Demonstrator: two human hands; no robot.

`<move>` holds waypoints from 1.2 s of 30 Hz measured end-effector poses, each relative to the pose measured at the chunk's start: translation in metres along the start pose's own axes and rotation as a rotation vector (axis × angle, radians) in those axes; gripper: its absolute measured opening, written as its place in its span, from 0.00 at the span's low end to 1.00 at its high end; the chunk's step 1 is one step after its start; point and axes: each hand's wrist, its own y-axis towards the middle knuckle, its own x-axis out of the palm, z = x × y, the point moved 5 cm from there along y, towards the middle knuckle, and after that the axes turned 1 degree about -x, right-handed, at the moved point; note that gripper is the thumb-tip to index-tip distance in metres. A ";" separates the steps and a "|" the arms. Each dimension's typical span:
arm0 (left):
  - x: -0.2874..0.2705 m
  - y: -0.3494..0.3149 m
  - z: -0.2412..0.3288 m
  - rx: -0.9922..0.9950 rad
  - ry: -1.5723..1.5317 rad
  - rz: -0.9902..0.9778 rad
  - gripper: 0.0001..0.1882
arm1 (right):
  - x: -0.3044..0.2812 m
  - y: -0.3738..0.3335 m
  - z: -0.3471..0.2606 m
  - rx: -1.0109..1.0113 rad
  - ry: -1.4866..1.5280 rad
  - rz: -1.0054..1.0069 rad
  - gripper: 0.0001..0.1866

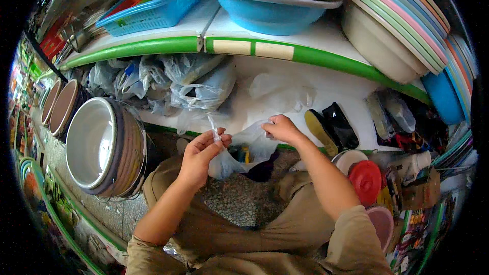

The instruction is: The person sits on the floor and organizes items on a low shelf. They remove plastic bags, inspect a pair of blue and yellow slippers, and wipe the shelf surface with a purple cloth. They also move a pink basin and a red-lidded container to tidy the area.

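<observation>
Between my two hands hangs a thin translucent plastic bag (224, 167). My left hand (199, 154) is closed, with thumb and fingers pinching a twisted white end of it. At the bag's other side my right hand (281, 129) is closed on its edge. Something dark with a bit of yellow shows at the bag's opening; I cannot make out what it is. Beyond my right hand, black shoes (342, 123) lie on the white lower shelf (277, 79), one with a yellowish side showing.
Several knotted plastic bags (204, 84) crowd the lower shelf's left part. Stacked buckets (94, 145) stand on the floor at left. Above, the green-edged shelf (153, 47) holds a blue basket (153, 18) and stacked basins (275, 12). A red lid (364, 181) is near my right forearm.
</observation>
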 end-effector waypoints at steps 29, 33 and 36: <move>0.056 0.100 -0.004 0.678 1.014 -0.306 0.14 | -0.018 -0.018 -0.038 -0.066 0.893 -0.078 0.16; 0.102 0.123 0.026 0.746 1.116 -0.357 0.15 | -0.058 -0.027 -0.065 -0.300 0.949 -0.042 0.23; 0.116 0.119 0.028 0.797 1.229 -0.187 0.16 | -0.061 -0.025 -0.072 -0.348 0.872 0.099 0.25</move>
